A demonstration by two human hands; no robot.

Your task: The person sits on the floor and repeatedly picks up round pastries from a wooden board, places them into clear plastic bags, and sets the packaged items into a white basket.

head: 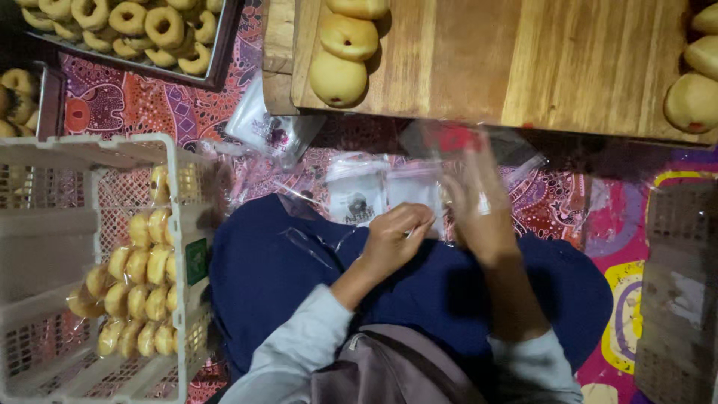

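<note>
Two hands meet over the lap here, and between them sits a clear plastic bag [419, 191], its long axis running away from the person toward the wooden board [523, 60], open end seemingly up at the far side, though the motion blur makes that hard to confirm. The bag is transparent and glossy with a pale printed patch, and it looks empty. The left hand [393, 239] is curled, fingertips pinched on the bag's near edge just above the dark blue garment [299, 277]. The right hand [479, 202] is blurred, fingers spread and raised beside the bag's right edge; whether it actually grips the plastic cannot be told. So the bag lies between the hands, touching the left, close against the right. More flat bags [355, 191] rest just to the left on the patterned cloth [127, 101]. On the board sit three round golden pastries [340, 63] in a row. At the person's left stands a white plastic crate [45, 247] holding packed ring-shaped pastries [138, 299] in clear sleeves, and a dark tray [224, 45] of loose rings lies beyond it.
</note>
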